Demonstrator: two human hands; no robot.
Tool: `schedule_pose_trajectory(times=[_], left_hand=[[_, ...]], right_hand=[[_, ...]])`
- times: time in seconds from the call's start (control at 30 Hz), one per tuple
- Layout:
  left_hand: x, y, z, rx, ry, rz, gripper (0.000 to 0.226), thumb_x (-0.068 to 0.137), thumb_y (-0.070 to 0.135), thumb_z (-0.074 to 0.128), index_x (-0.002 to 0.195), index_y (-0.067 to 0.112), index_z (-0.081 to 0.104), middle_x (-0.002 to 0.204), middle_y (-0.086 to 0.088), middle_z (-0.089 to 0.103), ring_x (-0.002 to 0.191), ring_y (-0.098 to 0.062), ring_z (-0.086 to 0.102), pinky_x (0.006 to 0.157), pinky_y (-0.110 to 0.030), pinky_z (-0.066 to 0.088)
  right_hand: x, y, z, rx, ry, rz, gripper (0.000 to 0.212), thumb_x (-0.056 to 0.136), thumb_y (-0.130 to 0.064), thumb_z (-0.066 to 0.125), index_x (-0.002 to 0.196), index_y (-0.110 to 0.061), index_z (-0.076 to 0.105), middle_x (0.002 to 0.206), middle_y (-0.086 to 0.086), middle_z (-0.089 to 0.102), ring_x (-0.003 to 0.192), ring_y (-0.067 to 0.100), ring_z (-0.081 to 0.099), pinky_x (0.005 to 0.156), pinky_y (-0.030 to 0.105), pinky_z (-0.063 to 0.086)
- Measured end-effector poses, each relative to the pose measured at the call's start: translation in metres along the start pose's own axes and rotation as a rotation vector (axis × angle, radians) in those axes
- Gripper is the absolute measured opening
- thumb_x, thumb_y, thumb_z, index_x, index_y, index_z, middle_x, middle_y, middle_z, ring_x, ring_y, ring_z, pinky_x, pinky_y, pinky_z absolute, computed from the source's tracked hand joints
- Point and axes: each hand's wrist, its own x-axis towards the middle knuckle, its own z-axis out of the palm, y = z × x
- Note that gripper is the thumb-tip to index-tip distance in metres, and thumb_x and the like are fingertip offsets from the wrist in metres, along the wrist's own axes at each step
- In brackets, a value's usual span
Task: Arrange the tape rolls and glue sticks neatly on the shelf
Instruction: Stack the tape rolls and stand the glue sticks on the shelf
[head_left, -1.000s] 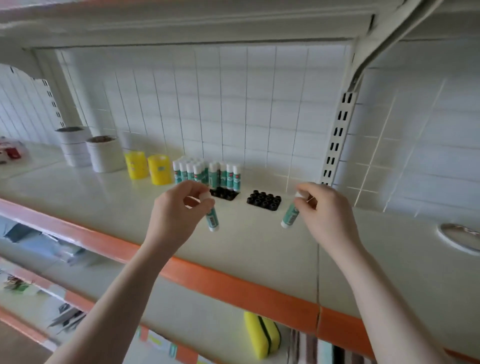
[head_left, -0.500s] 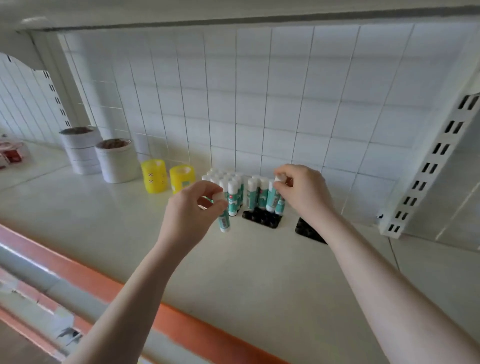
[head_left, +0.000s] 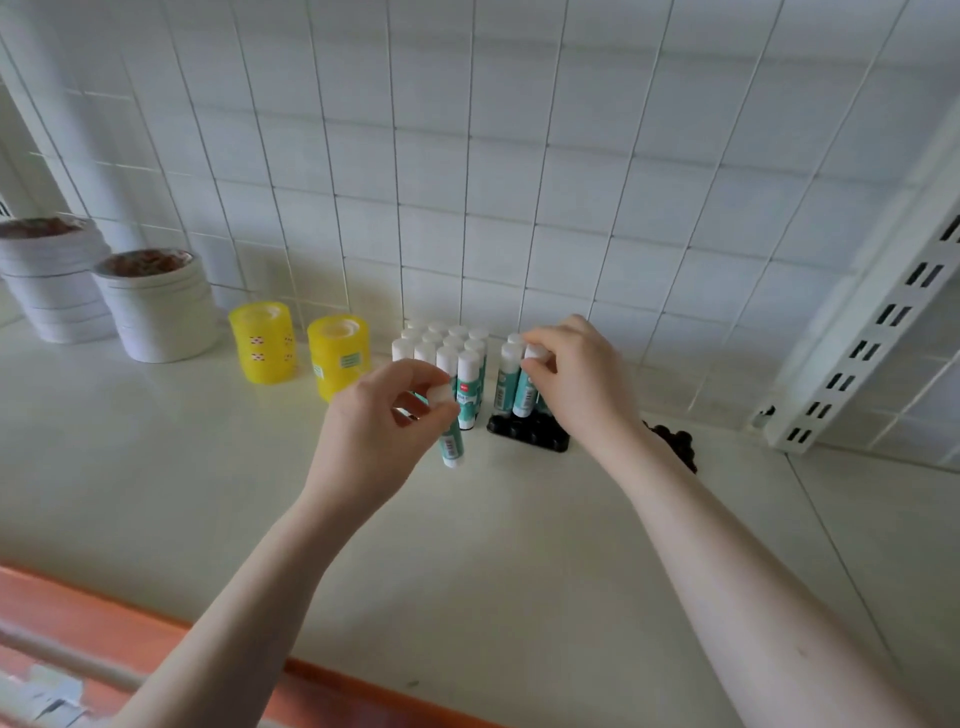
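— So, what has the left hand (head_left: 382, 415) got?

— One glue stick (head_left: 451, 447), white cap up and teal label below. Thumb and fingertips are curled round its cap end, and the stick hangs nearly upright with its lower end close above the shelf (head_left: 208, 467); whether it touches the surface I cannot tell.

— And the right hand (head_left: 582, 384)?

— Its fingers pinch the white cap of another glue stick (head_left: 525, 395), which stands in the black tray (head_left: 524, 436) just beside a second stick already seated there. The front sockets of that tray show bare.

— Where are the rest of the sticks?

— A packed block of glue sticks (head_left: 447, 348) stands upright directly left of that tray, close to the tiled wall (head_left: 467, 156), caps level in rows. The left hand's stick is just in front of that block.

— Any other tray?

— A dark one (head_left: 672, 441) pokes out from behind the right wrist, mostly hidden.

— The tape?

— Two stacks of yellow tape rolls (head_left: 262, 343) sit side by side left of the glue sticks, the second stack (head_left: 337, 361) nearer to them. Farther left stand two taller stacks of white tape rolls (head_left: 156, 306), one (head_left: 49, 280) behind the other at the frame's edge.

— Anything else?

— An orange front edge (head_left: 104, 629) runs along the shelf, and a slotted white upright (head_left: 862, 343) leans across the right side.
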Motion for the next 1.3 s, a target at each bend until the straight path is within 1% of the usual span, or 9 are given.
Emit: schedule_pose_trajectory(times=[0.17, 0.3, 0.47, 0.6, 0.8, 0.87, 0.97, 1.13, 1.3], left_hand=[[-0.001, -0.005, 0.001, -0.036, -0.011, -0.003, 0.021, 0.077, 0.009, 0.071, 0.083, 0.028, 0.065, 0.078, 0.011, 0.065, 0.069, -0.005, 0.060, 0.065, -0.016, 0.049], [0.000, -0.008, 0.002, -0.065, -0.023, -0.010, 0.029, 0.076, 0.008, 0.072, 0.081, 0.035, 0.061, 0.079, 0.010, 0.065, 0.068, -0.003, 0.060, 0.064, -0.013, 0.048], [-0.003, -0.010, 0.004, -0.079, -0.038, -0.025, 0.032, 0.076, 0.009, 0.073, 0.078, 0.037, 0.060, 0.076, 0.012, 0.065, 0.065, -0.002, 0.058, 0.063, -0.012, 0.046], [-0.003, -0.010, 0.004, -0.093, -0.030, -0.031, 0.034, 0.075, 0.007, 0.073, 0.076, 0.039, 0.060, 0.073, 0.014, 0.064, 0.063, -0.001, 0.058, 0.061, -0.010, 0.045], [-0.004, -0.009, 0.005, -0.083, -0.030, -0.033, 0.034, 0.075, 0.009, 0.072, 0.075, 0.040, 0.059, 0.071, 0.016, 0.063, 0.064, -0.001, 0.058, 0.060, -0.008, 0.043], [-0.005, -0.010, 0.004, -0.090, -0.027, -0.031, 0.034, 0.075, 0.009, 0.072, 0.075, 0.041, 0.059, 0.072, 0.016, 0.064, 0.065, -0.001, 0.058, 0.060, -0.008, 0.043], [-0.004, -0.010, 0.003, -0.091, -0.032, -0.027, 0.033, 0.076, 0.009, 0.072, 0.076, 0.040, 0.059, 0.074, 0.015, 0.064, 0.065, -0.001, 0.058, 0.060, -0.009, 0.044], [0.005, -0.003, 0.001, -0.078, -0.080, 0.008, 0.024, 0.076, 0.011, 0.072, 0.078, 0.033, 0.063, 0.073, 0.012, 0.066, 0.065, -0.002, 0.059, 0.063, -0.014, 0.048], [0.028, 0.021, 0.005, -0.055, -0.111, 0.098, 0.014, 0.076, 0.016, 0.071, 0.082, 0.027, 0.066, 0.075, 0.015, 0.065, 0.066, -0.001, 0.058, 0.068, -0.018, 0.049]], right_hand=[[-0.004, 0.001, 0.002, -0.034, 0.052, -0.008, 0.024, 0.091, -0.017, 0.055, 0.114, -0.014, 0.063, 0.108, 0.005, 0.057, 0.089, 0.025, 0.059, 0.074, 0.031, 0.044], [-0.007, 0.004, 0.006, -0.005, 0.123, -0.027, 0.013, 0.088, -0.013, 0.060, 0.096, -0.007, 0.067, 0.097, 0.007, 0.059, 0.082, 0.026, 0.060, 0.072, 0.034, 0.046], [-0.004, 0.008, 0.010, -0.062, 0.214, -0.101, 0.016, 0.085, -0.005, 0.061, 0.070, 0.000, 0.066, 0.075, 0.009, 0.056, 0.062, 0.030, 0.054, 0.054, 0.035, 0.045], [-0.002, 0.008, 0.018, -0.103, 0.227, -0.178, 0.019, 0.077, 0.001, 0.062, 0.059, -0.002, 0.059, 0.062, 0.006, 0.046, 0.053, 0.027, 0.046, 0.046, 0.029, 0.035], [-0.004, 0.011, 0.019, -0.118, 0.247, -0.192, 0.016, 0.073, 0.004, 0.066, 0.060, -0.004, 0.061, 0.061, 0.006, 0.047, 0.049, 0.025, 0.044, 0.043, 0.027, 0.035], [-0.006, 0.011, 0.020, -0.149, 0.252, -0.214, 0.012, 0.075, 0.000, 0.065, 0.064, -0.004, 0.064, 0.063, 0.006, 0.052, 0.050, 0.027, 0.049, 0.044, 0.026, 0.038], [-0.008, 0.010, 0.014, -0.134, 0.230, -0.233, 0.014, 0.080, -0.012, 0.058, 0.077, -0.005, 0.070, 0.073, 0.006, 0.060, 0.063, 0.029, 0.059, 0.052, 0.029, 0.047], [-0.014, 0.013, -0.011, -0.175, 0.277, -0.163, 0.019, 0.081, -0.008, 0.065, 0.099, -0.007, 0.068, 0.092, 0.010, 0.065, 0.084, 0.032, 0.063, 0.067, 0.035, 0.049], [-0.031, 0.040, -0.029, -0.417, 0.022, 0.034, 0.031, 0.087, -0.019, 0.056, 0.118, -0.014, 0.060, 0.109, 0.009, 0.061, 0.104, 0.031, 0.054, 0.084, 0.037, 0.042]])
